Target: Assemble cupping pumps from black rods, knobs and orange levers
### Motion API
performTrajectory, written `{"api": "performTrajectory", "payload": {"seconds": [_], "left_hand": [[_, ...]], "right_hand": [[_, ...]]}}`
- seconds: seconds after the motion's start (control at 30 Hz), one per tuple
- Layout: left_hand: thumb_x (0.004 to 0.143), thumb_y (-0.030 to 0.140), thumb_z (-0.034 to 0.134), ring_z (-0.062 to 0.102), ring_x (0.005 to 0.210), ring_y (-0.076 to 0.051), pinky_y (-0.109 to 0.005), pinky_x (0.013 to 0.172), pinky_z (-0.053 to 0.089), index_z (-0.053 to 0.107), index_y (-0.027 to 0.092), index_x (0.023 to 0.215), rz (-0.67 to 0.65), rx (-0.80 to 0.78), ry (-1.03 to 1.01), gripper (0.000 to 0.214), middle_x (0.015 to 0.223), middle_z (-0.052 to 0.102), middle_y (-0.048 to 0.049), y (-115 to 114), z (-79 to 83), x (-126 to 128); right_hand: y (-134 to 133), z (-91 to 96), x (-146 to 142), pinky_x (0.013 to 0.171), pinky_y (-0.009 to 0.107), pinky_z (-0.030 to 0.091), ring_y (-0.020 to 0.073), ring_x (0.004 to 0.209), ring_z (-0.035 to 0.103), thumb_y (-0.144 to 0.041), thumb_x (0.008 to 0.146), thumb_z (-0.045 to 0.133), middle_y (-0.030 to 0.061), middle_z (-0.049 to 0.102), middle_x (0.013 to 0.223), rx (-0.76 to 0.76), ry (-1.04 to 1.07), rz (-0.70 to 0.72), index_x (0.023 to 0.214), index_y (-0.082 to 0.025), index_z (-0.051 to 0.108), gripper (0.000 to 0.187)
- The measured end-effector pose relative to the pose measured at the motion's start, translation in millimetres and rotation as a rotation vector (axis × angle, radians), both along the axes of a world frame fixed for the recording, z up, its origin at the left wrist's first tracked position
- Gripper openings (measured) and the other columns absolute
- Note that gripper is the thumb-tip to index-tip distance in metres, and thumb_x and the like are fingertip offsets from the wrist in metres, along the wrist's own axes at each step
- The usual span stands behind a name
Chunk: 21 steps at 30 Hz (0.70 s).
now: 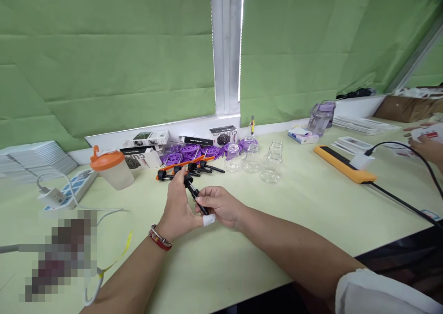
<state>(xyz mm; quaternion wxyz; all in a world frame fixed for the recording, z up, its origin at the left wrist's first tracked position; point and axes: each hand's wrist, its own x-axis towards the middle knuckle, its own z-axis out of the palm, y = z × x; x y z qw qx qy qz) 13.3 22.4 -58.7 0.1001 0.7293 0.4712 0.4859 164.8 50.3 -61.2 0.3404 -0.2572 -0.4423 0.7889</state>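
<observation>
My left hand [178, 208], with a red bracelet at the wrist, and my right hand [221, 205] meet over the pale green table [294, 212]. Together they hold a black dropper-like part [194, 194], tilted, its round cap up by my left fingers and its thin stem in my right fingers. My left thumb tip is wrapped in white tape. Just behind my hands lies a row of similar black parts with orange pieces [188, 167]. Several clear glass bottles [258, 161] stand to the right of them, and purple plastic pieces [194, 152] lie behind.
An orange-lidded shaker cup [110, 166] stands at left beside a power strip [74, 189] with a white charger. Small boxes [148, 141] line the window ledge. An orange power strip [342, 164] with a black cable lies at right. Another person's hand [427, 143] works at the far right.
</observation>
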Motion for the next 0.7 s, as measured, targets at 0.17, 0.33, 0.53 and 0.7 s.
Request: {"api": "performTrajectory", "payload": {"seconds": [0.17,0.33,0.53,0.7], "left_hand": [[0.044,0.023,0.08,0.032,0.132,-0.035,-0.046,0.11,0.024,0.031,0.024,0.141,0.011,-0.001,0.007,0.109,0.141,0.038,-0.0111,-2.5,2.8,4.7],[0.05,0.031,0.078,0.037,0.127,-0.036,-0.05,0.106,0.028,0.026,0.022,0.142,0.053,-0.015,0.141,0.106,0.137,0.039,-0.0134,-3.2,1.5,4.4],[0.055,0.029,0.073,0.045,0.118,-0.034,-0.047,0.099,0.037,0.025,0.018,0.139,0.064,-0.028,0.187,0.097,0.129,0.042,-0.0144,-3.1,1.1,4.4],[0.057,0.034,0.072,0.045,0.116,-0.034,-0.047,0.098,0.038,0.028,0.017,0.137,0.073,0.01,0.277,0.093,0.125,0.044,-0.0146,-2.3,1.6,5.6]], "right_hand": [[-0.9,-0.8,-0.8,0.052,0.023,0.035,0.0099,0.052,0.053,-0.04,0.056,0.081,0.0009,0.064,0.059,0.016,-0.011,-0.008,0.07,-0.015,0.055,0.039],[1.5,-5.6,-1.9,0.053,0.023,0.035,0.0103,0.054,0.053,-0.04,0.056,0.082,0.0012,0.064,0.06,0.014,-0.007,-0.004,0.07,-0.014,0.055,0.04],[3.3,-6.9,-2.1,0.057,0.024,0.038,0.0116,0.057,0.056,-0.041,0.054,0.083,0.002,0.065,0.063,-0.012,0.013,0.009,0.071,-0.014,0.057,0.041],[3.0,-6.6,-2.4,0.057,0.024,0.039,0.0115,0.056,0.057,-0.039,0.054,0.084,0.0024,0.065,0.06,-0.026,0.014,0.014,0.07,-0.013,0.058,0.041]]}}
